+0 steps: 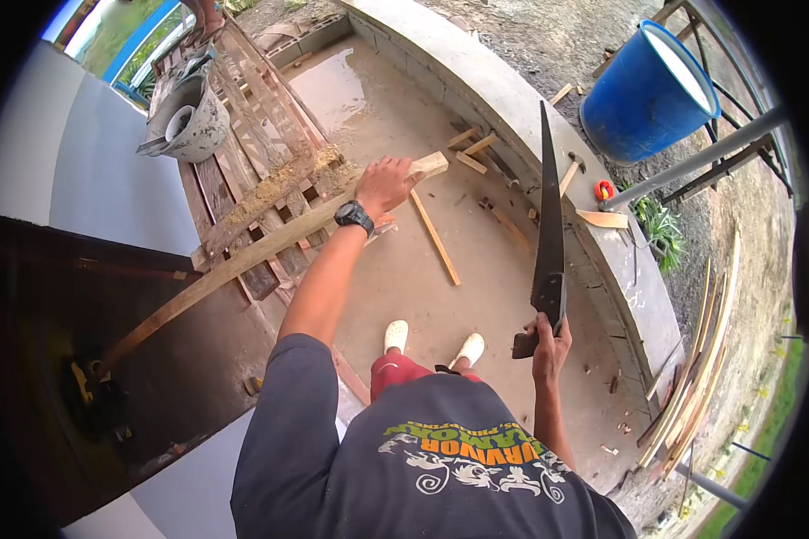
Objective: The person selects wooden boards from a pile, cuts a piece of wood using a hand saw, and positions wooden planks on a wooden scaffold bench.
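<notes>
My left hand (pixel 383 187), with a black watch at the wrist, is wrapped over a long wooden beam (pixel 270 246) near its cut end. The beam lies slanting across a slatted wooden pallet (pixel 259 153), its far end reaching into the dark area at left. A handsaw (pixel 549 207) is in my right hand (pixel 553 349), fingers closed round its dark handle. Its blade points up and away from me, apart from the beam. Sawdust (pixel 265 199) covers part of the pallet beside the beam.
A spattered bucket (pixel 202 126) stands on the pallet. Wood offcuts (pixel 472 162) and a thin stick (pixel 436 239) lie on the wet floor. A hammer (pixel 572 172) and a red tape measure (pixel 604 190) rest on the ledge (pixel 512 90), with a blue drum (pixel 638 103) beyond. Another person's feet (pixel 205 27) show at top.
</notes>
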`<state>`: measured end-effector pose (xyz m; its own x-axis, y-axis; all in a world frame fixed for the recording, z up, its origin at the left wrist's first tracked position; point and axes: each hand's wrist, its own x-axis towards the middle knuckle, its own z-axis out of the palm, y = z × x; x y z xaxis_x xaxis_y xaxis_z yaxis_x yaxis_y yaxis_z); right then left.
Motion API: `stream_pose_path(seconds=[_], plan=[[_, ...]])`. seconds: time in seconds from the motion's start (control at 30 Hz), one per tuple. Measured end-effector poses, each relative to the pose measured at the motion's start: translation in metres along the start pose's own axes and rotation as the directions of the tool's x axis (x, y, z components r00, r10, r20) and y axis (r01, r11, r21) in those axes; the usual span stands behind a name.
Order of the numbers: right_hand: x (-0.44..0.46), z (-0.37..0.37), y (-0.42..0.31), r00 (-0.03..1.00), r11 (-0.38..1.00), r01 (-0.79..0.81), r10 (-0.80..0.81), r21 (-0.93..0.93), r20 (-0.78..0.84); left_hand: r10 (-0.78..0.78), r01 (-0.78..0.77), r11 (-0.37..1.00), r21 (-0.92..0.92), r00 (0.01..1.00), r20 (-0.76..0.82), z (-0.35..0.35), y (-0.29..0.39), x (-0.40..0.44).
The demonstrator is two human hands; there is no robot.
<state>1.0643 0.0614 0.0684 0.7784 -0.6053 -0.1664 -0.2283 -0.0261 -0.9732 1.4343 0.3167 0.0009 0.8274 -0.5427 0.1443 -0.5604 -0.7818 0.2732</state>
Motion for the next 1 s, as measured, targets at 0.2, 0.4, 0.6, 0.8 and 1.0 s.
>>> stream_pose_path(seconds=[0.2,0.4,0.6,0.8,1.0], plan=[[0.05,0.006,-0.018,0.962,0.983,0.118,-0.079,-0.139,0.26,-0.186,0.184,0.969,0.164,0.983,-0.004,0.003,0.009,0.021],[0.079,0.002,-0.017,0.913,0.969,0.232,-0.187,-0.082,0.363,-0.344,0.344,0.911,0.227,0.938,-0.043,0.005,0.003,0.044],[0.112,0.004,-0.028,0.851,0.964,0.242,-0.154,-0.114,0.503,-0.333,0.362,0.905,0.222,0.93,-0.158,0.01,-0.024,0.066],[0.138,0.05,-0.029,0.822,0.889,0.449,-0.368,-0.095,0.435,-0.327,0.364,0.904,0.223,0.926,-0.187,0.013,-0.032,0.059],[0.233,0.196,-0.036,0.785,0.813,0.579,-0.533,-0.066,0.317,-0.199,0.228,0.957,0.179,0.966,-0.166,-0.001,-0.038,0.057]])
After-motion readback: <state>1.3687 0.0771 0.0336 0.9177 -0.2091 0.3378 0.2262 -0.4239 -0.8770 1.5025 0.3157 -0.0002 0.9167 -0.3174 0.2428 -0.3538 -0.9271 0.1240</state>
